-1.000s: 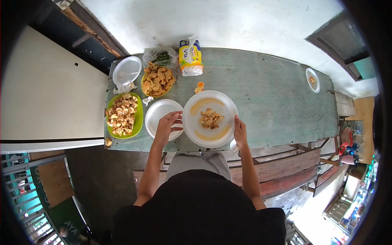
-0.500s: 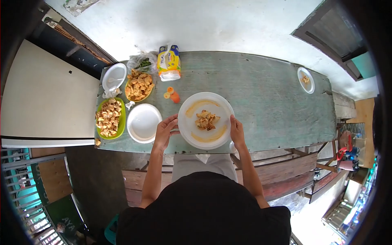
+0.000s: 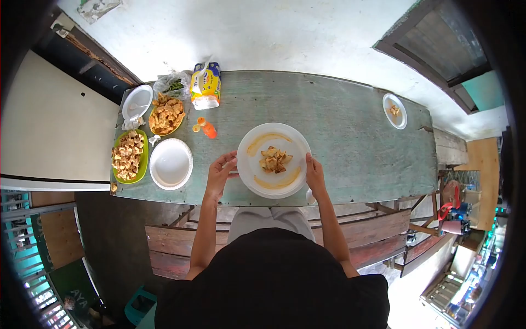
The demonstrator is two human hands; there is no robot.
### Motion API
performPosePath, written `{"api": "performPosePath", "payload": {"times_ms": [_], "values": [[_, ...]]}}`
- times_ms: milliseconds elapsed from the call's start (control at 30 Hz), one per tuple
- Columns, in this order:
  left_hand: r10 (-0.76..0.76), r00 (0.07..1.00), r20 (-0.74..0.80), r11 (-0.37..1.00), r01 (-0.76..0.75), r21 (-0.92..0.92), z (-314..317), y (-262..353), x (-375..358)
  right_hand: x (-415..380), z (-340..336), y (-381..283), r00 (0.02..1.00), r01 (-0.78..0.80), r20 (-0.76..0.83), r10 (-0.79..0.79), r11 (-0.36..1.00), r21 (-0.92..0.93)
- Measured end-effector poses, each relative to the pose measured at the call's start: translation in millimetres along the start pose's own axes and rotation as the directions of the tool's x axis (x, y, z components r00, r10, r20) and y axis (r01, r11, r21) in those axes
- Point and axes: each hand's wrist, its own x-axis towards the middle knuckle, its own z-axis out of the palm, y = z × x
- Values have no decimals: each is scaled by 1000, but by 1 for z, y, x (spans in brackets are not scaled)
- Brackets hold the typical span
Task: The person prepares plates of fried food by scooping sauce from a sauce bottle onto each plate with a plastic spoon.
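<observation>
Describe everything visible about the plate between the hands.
The round white plate, perhaps plastic or foam, has a raised rim and looks roughly level. Golden-brown pieces sit heaped mid-plate between two curved tan smears. The right hand holds one side; the left hand's fingers meet the other. It is over the table.

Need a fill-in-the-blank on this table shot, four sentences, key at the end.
1. The left hand and right hand are at opposite sides of a ____ plate.
2. Its food lies between ____ brownish streaks.
3. The heaped pieces nearest the table's left end sit on a ____ platter.
4. A small dish stands near the table's ____ end.

Missing words: white; two; green; right.
</observation>
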Motion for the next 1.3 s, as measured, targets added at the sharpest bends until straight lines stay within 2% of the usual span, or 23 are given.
{"api": "performPosePath", "payload": {"times_ms": [100, 233, 300, 333, 633, 733, 833, 900, 1100, 1233, 1300], "values": [[27, 999, 24, 998, -29, 61, 3, 10, 7, -3, -2, 3, 995, -95, 9, 95, 995, 7], [21, 999, 40, 995, -25, 98, 12, 10, 15, -3, -9, 8, 999, -44, -27, 45, 998, 40], [36, 999, 40, 993, -40, 107, 16, 11, 18, -2, -16, 3, 990, -143, 17, 142, 989, 45], [26, 999, 30, 993, -29, 115, 21, 11, 17, 0, -18, 1, 990, -144, 18, 143, 988, 50], [15, 1000, -8, 991, -14, 133, 79, -6, 27, 28, -71, 25, 994, -110, 23, 108, 988, 105], [17, 1000, -17, 993, -15, 116, 115, -18, 35, 41, -106, 35, 999, -54, 13, 53, 994, 97], [30, 999, -38, 995, -26, 99, 161, -23, 31, 57, -149, 35, 1000, -8, -2, 8, 1000, -1], [36, 998, -51, 995, -32, 91, 186, -30, 30, 65, -175, 35, 996, 93, -6, -93, 996, -2], [46, 998, -47, 998, -44, 34, 238, -48, 26, 80, -235, 42, 998, 10, 69, -6, 998, -57], [43, 999, -27, 998, -42, 45, 257, -50, 24, 79, -247, 48, 997, 82, 13, -82, 997, -8], [29, 1000, -1, 997, -29, 68, 258, -47, 25, 74, -248, 48, 999, -11, 40, 11, 1000, 7]]}}
